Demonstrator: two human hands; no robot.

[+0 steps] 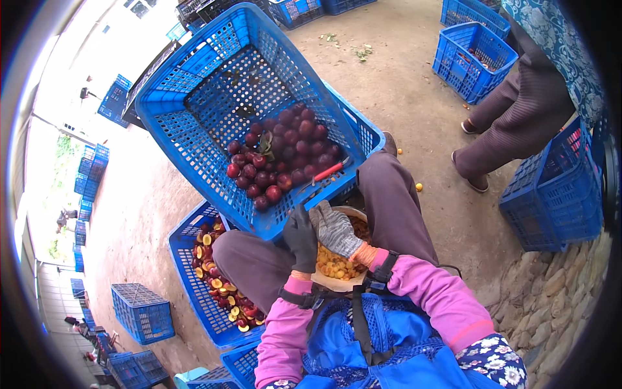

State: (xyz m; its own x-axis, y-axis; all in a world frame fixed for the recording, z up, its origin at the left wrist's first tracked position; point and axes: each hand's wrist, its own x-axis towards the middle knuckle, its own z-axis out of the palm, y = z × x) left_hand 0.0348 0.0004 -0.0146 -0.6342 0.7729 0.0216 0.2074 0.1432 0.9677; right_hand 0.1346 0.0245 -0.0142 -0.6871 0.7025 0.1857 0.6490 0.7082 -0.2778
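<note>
My left hand, in a dark glove, and my right hand, in a grey knitted glove, are pressed together between my knees. Their fingers are curled inward, and whatever they grip is hidden. Just beneath them stands a round, pale-rimmed bowl with small yellow-brown pieces inside, like fruit pits. Ahead of the hands, a big blue crate tilts toward me, with dark red plums heaped at its near end. Across its near rim lies a red-handled tool.
Left of my knee, another blue crate holds halved plums with yellow flesh. A person in dark trousers stands at the right, near a blue crate and a stack of crates. Stones edge the lower right.
</note>
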